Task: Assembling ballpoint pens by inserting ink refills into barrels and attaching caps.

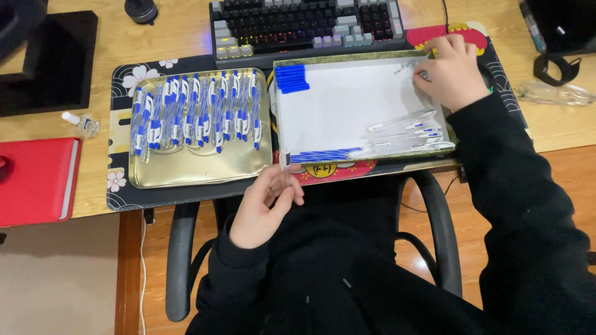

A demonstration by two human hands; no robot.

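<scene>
Pen barrel (284,162) pinched upright in left hand (264,208) at tabletop (186,28) edge, ready for parts; right hand (452,69) fingers closed on small springs (411,65) in white tray (347,108) corner.

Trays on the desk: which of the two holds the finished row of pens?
The gold metal tray on the left; assembled blue-and-white pens lie in a row across it. The white-lined tray on the right holds only loose parts, where the right hand reaches.
</scene>
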